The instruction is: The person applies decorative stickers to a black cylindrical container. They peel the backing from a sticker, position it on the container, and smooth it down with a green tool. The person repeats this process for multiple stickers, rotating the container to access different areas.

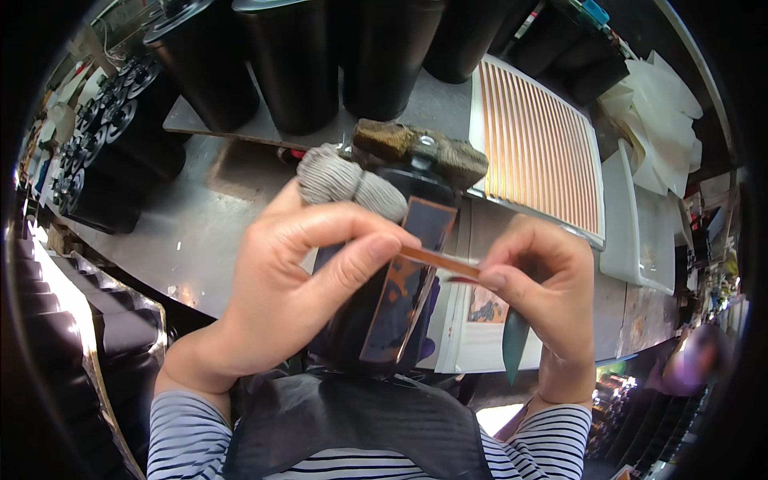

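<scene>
Between my two hands stretches a narrow copper-coloured strip [440, 261]. My left hand [292, 272] pinches its left end between thumb and forefinger, and my right hand [548, 272] pinches the right end. A green, pointed, blade-like piece [514, 346] hangs below my right fingers; how it is held is hidden. Beneath the strip lies a black cylinder [332, 340] bearing a long dark panel [398, 300] with copper-coloured patches and edges. Just beyond my left hand is a bundle of grey cord [348, 182], tied round its middle; whether my fingers touch it I cannot tell.
A worn brown block [420, 148] with a bolt sits past the cylinder. Black canisters [292, 72] line the far side. At right are a white sheet of copper-coloured strips [540, 144] and a white bin [628, 224]. More black cylinders [96, 180] stand left.
</scene>
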